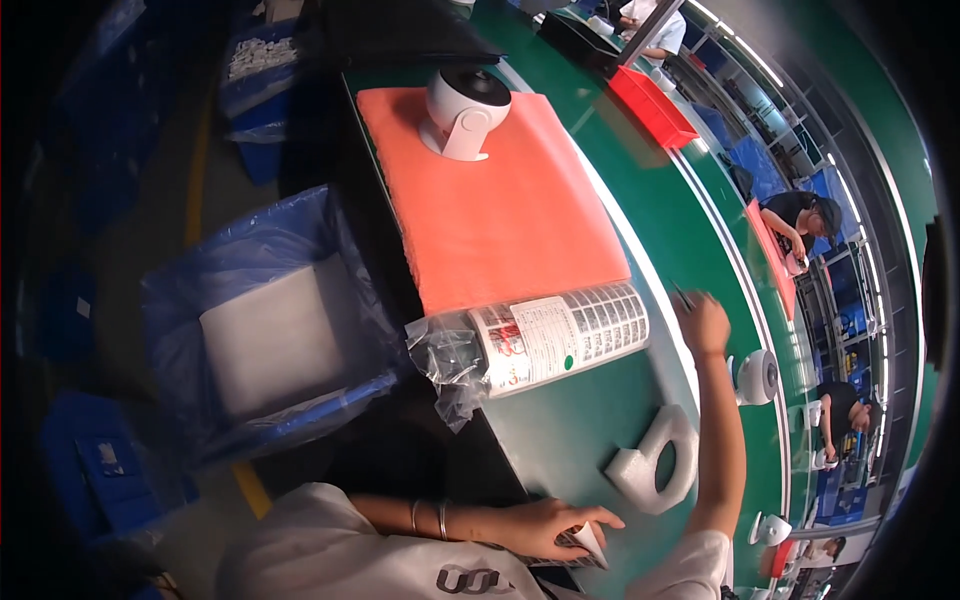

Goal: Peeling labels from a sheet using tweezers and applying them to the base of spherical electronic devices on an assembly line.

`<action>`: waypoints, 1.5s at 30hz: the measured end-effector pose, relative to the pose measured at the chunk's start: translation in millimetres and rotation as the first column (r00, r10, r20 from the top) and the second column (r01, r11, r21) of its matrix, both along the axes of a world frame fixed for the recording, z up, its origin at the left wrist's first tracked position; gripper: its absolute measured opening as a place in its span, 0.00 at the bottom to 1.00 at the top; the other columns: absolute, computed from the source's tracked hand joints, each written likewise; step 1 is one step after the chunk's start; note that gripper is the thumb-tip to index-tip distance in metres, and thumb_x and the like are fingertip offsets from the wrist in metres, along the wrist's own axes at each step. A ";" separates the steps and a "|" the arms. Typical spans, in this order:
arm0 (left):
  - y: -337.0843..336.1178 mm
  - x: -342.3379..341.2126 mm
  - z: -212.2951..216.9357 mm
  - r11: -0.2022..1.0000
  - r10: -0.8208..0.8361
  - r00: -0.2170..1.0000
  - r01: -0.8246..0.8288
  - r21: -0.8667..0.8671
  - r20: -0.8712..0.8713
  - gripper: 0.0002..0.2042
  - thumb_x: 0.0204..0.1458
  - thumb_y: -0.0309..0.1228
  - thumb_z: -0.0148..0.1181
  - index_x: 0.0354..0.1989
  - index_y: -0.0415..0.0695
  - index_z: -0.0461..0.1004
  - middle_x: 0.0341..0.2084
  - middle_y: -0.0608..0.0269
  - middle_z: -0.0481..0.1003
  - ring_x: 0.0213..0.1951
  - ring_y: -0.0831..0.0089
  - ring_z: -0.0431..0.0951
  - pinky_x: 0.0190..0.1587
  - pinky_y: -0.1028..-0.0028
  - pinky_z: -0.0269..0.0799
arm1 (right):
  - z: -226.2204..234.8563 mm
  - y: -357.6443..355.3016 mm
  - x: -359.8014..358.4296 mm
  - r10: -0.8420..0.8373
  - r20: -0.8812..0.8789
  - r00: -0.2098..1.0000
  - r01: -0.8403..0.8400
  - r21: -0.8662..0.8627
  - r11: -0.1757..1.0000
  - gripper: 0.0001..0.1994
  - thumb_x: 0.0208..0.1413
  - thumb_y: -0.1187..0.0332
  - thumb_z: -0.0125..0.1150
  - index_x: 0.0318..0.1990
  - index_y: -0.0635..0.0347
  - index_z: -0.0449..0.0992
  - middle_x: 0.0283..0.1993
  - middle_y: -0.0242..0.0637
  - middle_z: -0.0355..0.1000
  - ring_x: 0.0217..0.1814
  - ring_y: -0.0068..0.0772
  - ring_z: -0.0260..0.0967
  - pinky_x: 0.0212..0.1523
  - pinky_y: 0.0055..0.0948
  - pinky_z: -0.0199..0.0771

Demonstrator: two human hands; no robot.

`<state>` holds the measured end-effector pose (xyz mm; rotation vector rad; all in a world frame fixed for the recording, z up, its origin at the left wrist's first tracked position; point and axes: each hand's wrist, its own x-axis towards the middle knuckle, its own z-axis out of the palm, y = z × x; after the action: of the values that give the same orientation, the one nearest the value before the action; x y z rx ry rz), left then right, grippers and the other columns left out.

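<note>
Green factory workbench (590, 420), curved by the lens, with a conveyor strip along its right edge.

Left hand (545, 525) rests at the near edge of the bench, fingers pinching a small white folded card or leaflet (588, 543) with printed lines on it; the hand is closed on it and two thin bracelets sit on the wrist. The card lies flat against the bench top, one corner sticking out past the fingertips.

Right hand (703, 322) is stretched out to the conveyor side, fingers loosely curled around a thin dark stick-like item (682, 295); too small to say what it is, and the grip itself cannot be told for sure.

Step in hand, as a judgement: paperwork is being held ready with the left while the right works at the line. The next move probably needs the right arm back near the card.

Between the two hands lies a white foam packing piece with a rounded cut-out (657, 462). Further up sits a clear plastic bag of rolled printed sheets (545, 345), touching the near edge of an orange foam mat (500, 220). A white round camera-like device on a stand (464, 112) stands at the mat's far end. More white round devices (757, 377) sit on the conveyor. A blue bag-lined bin holding white foam (270, 335) stands off the bench to the left. Other workers sit down the line at right.
</note>
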<state>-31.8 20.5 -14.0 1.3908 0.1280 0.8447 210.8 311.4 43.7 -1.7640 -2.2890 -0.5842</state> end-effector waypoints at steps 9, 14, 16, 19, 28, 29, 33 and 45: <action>15.5 -40.7 -7.1 0.983 0.181 0.982 -0.183 -0.031 -0.055 0.28 0.49 0.24 0.62 0.61 0.48 0.61 0.42 0.63 0.78 0.39 0.68 0.81 0.42 0.71 0.78 | -8.8 78.1 -331.0 0.400 -0.503 0.766 -0.525 -0.129 0.841 0.22 0.49 0.50 0.65 0.47 0.52 0.79 0.41 0.42 0.78 0.43 0.44 0.75 0.44 0.39 0.73; 19.1 -49.6 -12.5 0.973 0.213 0.975 -0.218 -0.078 -0.063 0.27 0.51 0.28 0.62 0.61 0.49 0.61 0.41 0.62 0.79 0.41 0.66 0.81 0.43 0.71 0.76 | -6.0 74.1 -358.1 0.181 -0.589 0.788 -0.436 -0.326 0.839 0.22 0.43 0.48 0.69 0.39 0.56 0.82 0.34 0.42 0.78 0.37 0.43 0.76 0.40 0.39 0.73; 18.6 -49.1 -12.3 0.960 0.274 0.961 -0.275 -0.050 -0.029 0.28 0.50 0.29 0.63 0.60 0.49 0.62 0.41 0.62 0.79 0.39 0.67 0.81 0.41 0.72 0.76 | 1.0 63.8 -355.4 0.181 -0.601 0.778 -0.441 -0.318 0.840 0.21 0.44 0.50 0.69 0.38 0.56 0.82 0.33 0.43 0.78 0.37 0.43 0.76 0.39 0.39 0.72; 18.4 -51.6 -11.5 0.954 0.298 0.947 -0.300 0.000 -0.121 0.28 0.48 0.29 0.66 0.59 0.49 0.63 0.41 0.64 0.79 0.35 0.68 0.80 0.37 0.72 0.76 | 21.1 34.4 -329.8 0.446 -0.602 0.662 -0.557 0.003 0.831 0.16 0.44 0.58 0.69 0.36 0.60 0.81 0.29 0.45 0.76 0.34 0.46 0.75 0.38 0.40 0.72; 5.9 -41.7 -2.9 0.946 0.308 0.951 -0.305 -0.113 0.010 0.24 0.50 0.22 0.62 0.56 0.43 0.64 0.38 0.60 0.80 0.39 0.75 0.80 0.43 0.76 0.74 | 148.4 -133.1 -93.3 -0.177 -0.366 0.914 -0.041 -0.515 0.856 0.15 0.42 0.60 0.69 0.26 0.66 0.79 0.20 0.35 0.72 0.22 0.23 0.65 0.29 0.27 0.67; 2.8 -37.2 -2.5 0.947 0.294 0.956 -0.289 -0.143 0.017 0.24 0.49 0.22 0.63 0.56 0.42 0.63 0.38 0.59 0.80 0.39 0.75 0.80 0.45 0.76 0.73 | 159.0 -155.2 -77.7 -0.154 -0.054 0.987 0.110 -0.478 0.872 0.16 0.41 0.56 0.68 0.25 0.63 0.79 0.19 0.41 0.71 0.21 0.33 0.70 0.29 0.32 0.69; -10.7 -18.4 1.1 0.943 0.239 0.971 -0.233 -0.237 -0.001 0.26 0.49 0.21 0.63 0.57 0.41 0.62 0.38 0.58 0.80 0.41 0.74 0.79 0.46 0.74 0.72 | 140.4 -229.2 -47.1 -0.291 0.307 0.906 0.369 -0.239 0.898 0.09 0.40 0.64 0.60 0.22 0.61 0.79 0.22 0.47 0.74 0.28 0.48 0.75 0.30 0.41 0.75; -28.9 -1.0 6.9 0.920 0.324 0.946 -0.321 -0.226 -0.025 0.30 0.49 0.17 0.61 0.60 0.40 0.56 0.39 0.53 0.79 0.42 0.74 0.77 0.50 0.73 0.70 | 50.9 -292.2 -51.0 -0.002 0.006 1.000 0.003 -0.181 0.984 0.11 0.49 0.60 0.64 0.36 0.56 0.79 0.33 0.34 0.76 0.28 0.40 0.75 0.26 0.35 0.74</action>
<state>-32.8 -8.3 -7.1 1.1633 0.4420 1.0762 159.9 19.2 94.7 -1.8452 -2.4120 -0.3927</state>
